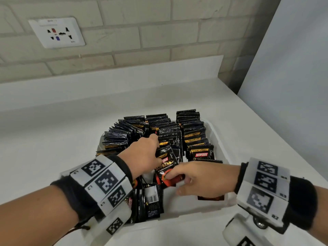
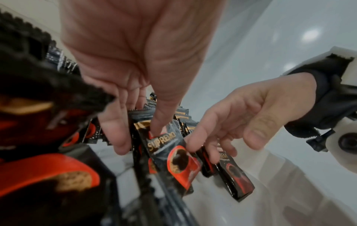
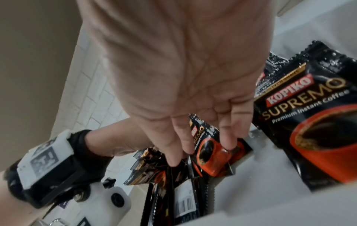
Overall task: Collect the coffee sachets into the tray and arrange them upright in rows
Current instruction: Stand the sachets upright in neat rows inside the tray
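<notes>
A white tray point(image 1: 186, 212) on the counter holds black Kopiko coffee sachets, most of them upright in rows point(image 1: 193, 132) across its far half. One sachet point(image 1: 166, 167) stands tilted at the middle. My left hand point(image 1: 152, 151) pinches its top, thumb point(image 2: 159, 126) on the printed front and the other fingers point(image 2: 117, 137) behind. My right hand point(image 1: 175, 181) reaches in from the right with straight fingers point(image 3: 228, 142). Its fingertips touch the lower part of that sachet point(image 2: 173, 156) and a neighbouring one. Loose sachets point(image 1: 150, 197) lean in the tray's near left corner.
The tray sits on a white counter point(image 1: 53, 139) against a brick wall with a socket plate point(image 1: 56, 32). A white panel point(image 1: 292, 77) rises on the right. One sachet point(image 1: 210, 197) lies flat on the tray floor under my right hand.
</notes>
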